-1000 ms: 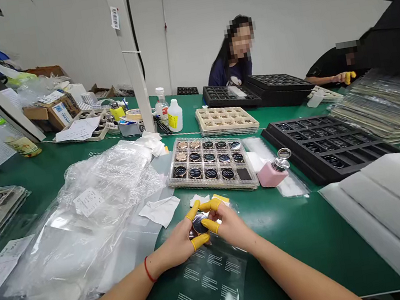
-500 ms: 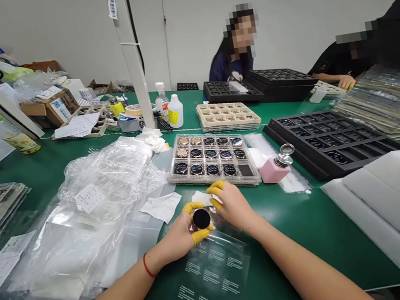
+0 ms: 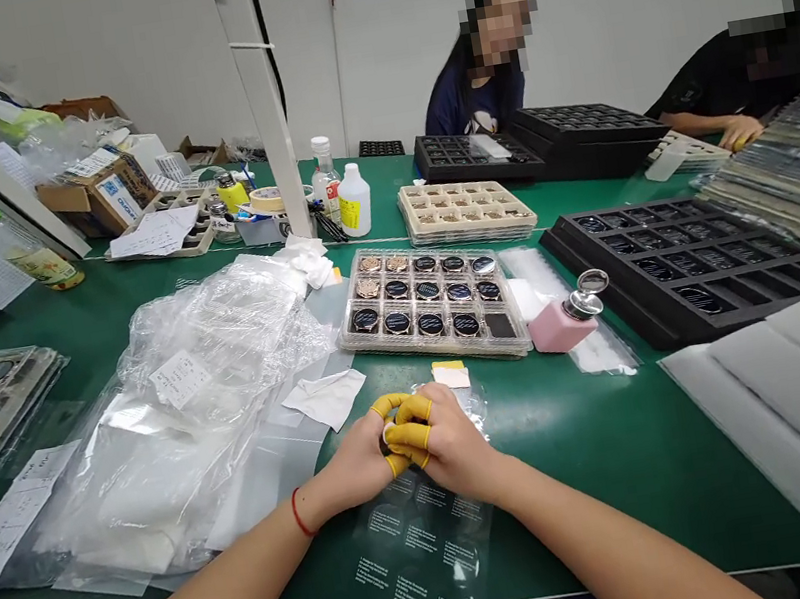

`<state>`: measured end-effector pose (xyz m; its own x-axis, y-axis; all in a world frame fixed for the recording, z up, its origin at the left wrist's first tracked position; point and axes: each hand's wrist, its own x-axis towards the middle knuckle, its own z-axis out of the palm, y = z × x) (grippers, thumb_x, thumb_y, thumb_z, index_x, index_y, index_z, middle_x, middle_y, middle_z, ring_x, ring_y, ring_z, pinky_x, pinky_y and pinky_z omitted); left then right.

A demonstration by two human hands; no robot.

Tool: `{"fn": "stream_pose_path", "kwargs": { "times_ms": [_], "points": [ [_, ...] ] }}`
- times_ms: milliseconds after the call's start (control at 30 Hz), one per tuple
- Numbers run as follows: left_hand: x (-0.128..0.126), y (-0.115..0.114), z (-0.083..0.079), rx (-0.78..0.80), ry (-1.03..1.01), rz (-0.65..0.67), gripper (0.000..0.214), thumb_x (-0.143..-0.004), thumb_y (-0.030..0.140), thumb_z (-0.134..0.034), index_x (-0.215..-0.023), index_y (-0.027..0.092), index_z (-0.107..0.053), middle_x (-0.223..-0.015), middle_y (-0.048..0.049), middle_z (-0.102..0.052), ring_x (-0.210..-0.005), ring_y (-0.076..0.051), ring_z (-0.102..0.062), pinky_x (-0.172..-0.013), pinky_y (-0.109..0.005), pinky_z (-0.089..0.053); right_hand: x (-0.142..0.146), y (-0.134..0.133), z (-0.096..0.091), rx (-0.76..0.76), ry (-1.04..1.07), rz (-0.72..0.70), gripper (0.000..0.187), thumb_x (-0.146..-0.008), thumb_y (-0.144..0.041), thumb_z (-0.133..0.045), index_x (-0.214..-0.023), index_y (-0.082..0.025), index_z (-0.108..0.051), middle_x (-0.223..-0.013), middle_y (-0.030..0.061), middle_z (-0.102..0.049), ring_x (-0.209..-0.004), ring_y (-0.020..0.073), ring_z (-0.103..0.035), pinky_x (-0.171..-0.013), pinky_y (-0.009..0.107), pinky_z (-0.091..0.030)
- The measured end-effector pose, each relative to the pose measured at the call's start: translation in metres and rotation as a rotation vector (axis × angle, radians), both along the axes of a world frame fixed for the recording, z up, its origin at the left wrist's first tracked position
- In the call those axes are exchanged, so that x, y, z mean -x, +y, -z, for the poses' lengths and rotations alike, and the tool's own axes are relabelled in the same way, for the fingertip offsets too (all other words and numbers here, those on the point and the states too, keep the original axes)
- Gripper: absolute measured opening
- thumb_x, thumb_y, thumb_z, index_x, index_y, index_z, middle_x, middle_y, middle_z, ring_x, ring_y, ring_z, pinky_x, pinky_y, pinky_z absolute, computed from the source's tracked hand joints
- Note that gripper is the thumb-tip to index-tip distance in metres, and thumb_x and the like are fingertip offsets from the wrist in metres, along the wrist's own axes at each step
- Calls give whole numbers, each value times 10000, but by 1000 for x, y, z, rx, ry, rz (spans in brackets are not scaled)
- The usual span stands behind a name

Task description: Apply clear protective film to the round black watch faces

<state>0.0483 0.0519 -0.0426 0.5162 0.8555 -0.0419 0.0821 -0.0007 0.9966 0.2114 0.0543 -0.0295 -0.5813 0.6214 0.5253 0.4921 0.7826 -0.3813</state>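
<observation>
My left hand (image 3: 364,455), in yellow finger cots, is closed around a round watch head (image 3: 384,441) with a dark face, mostly covered by fingers. My right hand (image 3: 443,439), also in yellow finger cots, is pressed over it. A sliver of white cloth (image 3: 390,432) shows at the right fingertips; the rest is hidden. Below both hands lies a clear plastic sheet (image 3: 420,549) printed with white text. Just beyond them stands a clear tray (image 3: 438,344) of round watch heads, some with dark faces and some rose-gold. Behind the right hand sits a small white and yellow pad (image 3: 450,374).
A pink pump bottle (image 3: 560,325) stands right of the tray. Plastic bags (image 3: 211,350) and a white cloth (image 3: 326,400) lie left. At right are a black foam tray (image 3: 649,336) and white foam sheets (image 3: 778,381). Two people sit across the table.
My right hand has moved left and down onto the watch head, covering its dark face. The white cloth by the right fingers has left the table. The view has shifted slightly.
</observation>
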Motion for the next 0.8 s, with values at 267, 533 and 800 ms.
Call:
{"fn": "stream_pose_path", "kwargs": {
  "times_ms": [267, 533, 800],
  "points": [
    [3, 1, 4, 103, -113, -120, 486, -735, 166, -640, -1159, 210, -406, -904, -9, -598, -801, -136, -596, -740, -258, -477, -5, 3, 8, -97, 97, 64, 153, -847, -157, -531, -914, -251, -632, -786, 22, -612, -769, 171, -452, -698, 334, -348],
    [1, 0, -2, 33, -53, -83, 424, -743, 196, -631, -1132, 208, -462, -911, -14, -603, -751, -134, -585, -696, -260, -490, 6, 4, 14, -104, 124, 169, 136, -871, -193, -497, -873, -227, -629, -770, 33, -618, -773, 179, -462, -708, 339, -378],
    [1, -1, 5, 82, -89, -115, 455, -767, 242, -643, -1155, 213, -406, -976, -43, -615, -864, -183, -635, -813, -332, -500, -6, 18, 14, 64, 190, 335, 116, -869, -225, -501, -835, -225, -612, -801, 36, -617, -790, 192, -479, -732, 355, -399]
  ]
}}
